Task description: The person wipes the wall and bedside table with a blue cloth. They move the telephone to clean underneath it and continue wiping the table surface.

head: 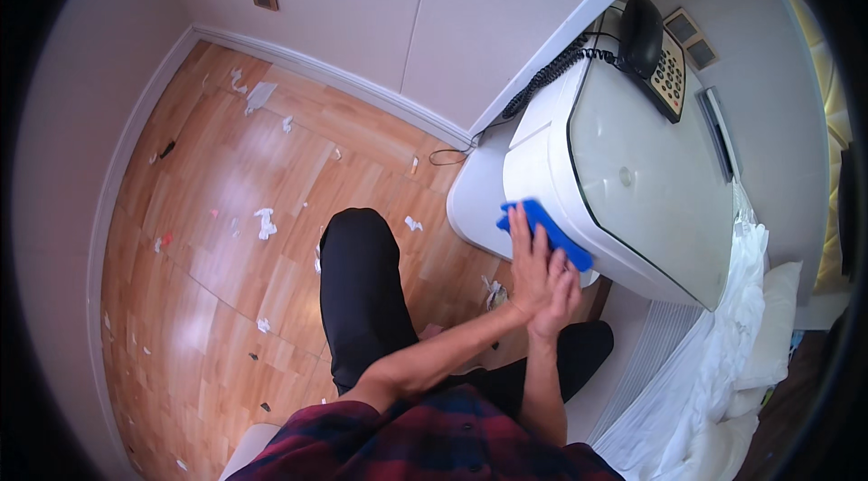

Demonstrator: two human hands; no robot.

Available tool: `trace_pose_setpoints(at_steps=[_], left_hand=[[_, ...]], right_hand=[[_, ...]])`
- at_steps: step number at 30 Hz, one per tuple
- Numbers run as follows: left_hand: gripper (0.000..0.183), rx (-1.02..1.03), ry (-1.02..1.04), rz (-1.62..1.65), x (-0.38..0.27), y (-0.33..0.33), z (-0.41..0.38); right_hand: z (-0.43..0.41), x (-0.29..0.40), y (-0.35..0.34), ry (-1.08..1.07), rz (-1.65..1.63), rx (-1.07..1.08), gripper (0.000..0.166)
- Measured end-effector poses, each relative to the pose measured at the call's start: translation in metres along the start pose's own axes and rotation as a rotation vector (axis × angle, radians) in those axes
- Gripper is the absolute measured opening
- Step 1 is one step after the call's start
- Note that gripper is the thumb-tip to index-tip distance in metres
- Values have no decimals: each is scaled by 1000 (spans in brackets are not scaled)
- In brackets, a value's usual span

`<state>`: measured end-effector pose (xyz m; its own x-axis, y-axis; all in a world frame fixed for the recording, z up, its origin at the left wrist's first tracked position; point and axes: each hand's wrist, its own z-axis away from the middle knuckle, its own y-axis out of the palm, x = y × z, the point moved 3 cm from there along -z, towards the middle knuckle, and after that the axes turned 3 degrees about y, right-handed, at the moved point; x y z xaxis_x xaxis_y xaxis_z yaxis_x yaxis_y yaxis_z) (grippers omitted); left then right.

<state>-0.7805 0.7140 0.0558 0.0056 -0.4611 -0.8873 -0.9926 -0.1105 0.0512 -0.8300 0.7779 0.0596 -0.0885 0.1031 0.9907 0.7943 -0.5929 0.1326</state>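
Note:
A blue cloth lies against the curved front of a white nightstand with a glass top. My left hand rests on the cloth with its fingers stretched over it. Close beside it and partly overlapping, my right hand is also at the cloth's lower edge. The fingers' undersides are hidden, so how firmly each hand grips cannot be seen. On the nightstand's top stands a black corded telephone with a coiled cord.
Torn paper scraps are scattered over the wood-look floor. A thin cable lies by the skirting board. White bedding and a pillow are at the right. A flat device stands at the nightstand's wall side.

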Motion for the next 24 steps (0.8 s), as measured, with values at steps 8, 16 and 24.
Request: trace_pose_setpoints(at_steps=[8,16,24], left_hand=[[55,91,159,-121,-15,0,-16],[52,353,47,361,19,-34,-161],[64,123,44,22,32,-25,-72]], right_hand=[[-2,35,9,-81,105,220,50],[-45,43,127,-204,103,276,34],[-13,18,83,-105,191,150,26]])
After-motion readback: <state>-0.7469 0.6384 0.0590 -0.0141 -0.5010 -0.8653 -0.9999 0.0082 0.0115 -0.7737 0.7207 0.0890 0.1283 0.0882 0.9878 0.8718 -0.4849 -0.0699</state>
